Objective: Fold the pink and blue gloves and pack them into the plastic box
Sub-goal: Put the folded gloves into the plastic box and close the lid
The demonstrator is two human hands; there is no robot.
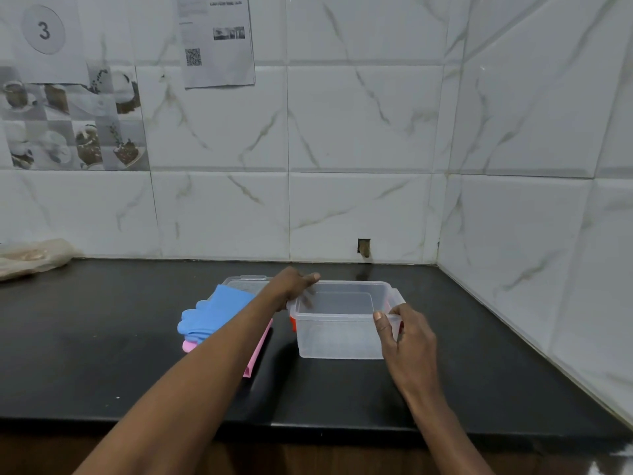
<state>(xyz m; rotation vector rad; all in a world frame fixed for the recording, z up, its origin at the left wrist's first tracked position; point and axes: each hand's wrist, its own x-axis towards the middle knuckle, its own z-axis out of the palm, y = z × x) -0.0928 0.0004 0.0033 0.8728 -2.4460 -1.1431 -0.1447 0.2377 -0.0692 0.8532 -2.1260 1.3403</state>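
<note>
A clear plastic box [337, 337] with red side clips stands open and empty on the black counter [102, 354]. My left hand [294, 284] grips its far left corner. My right hand [402, 332] holds its near right corner, thumb over the rim. To the left of the box lies a blue glove [215, 311] stacked on a pink glove [257, 351], partly hidden by my left forearm. The clear lid [245, 282] lies behind the gloves, partly under them.
White marble tiled walls rise behind the counter and along its right side. A crumpled plastic bag [29, 257] lies at the far left of the counter. Papers are stuck on the wall above. The counter's front edge runs near me.
</note>
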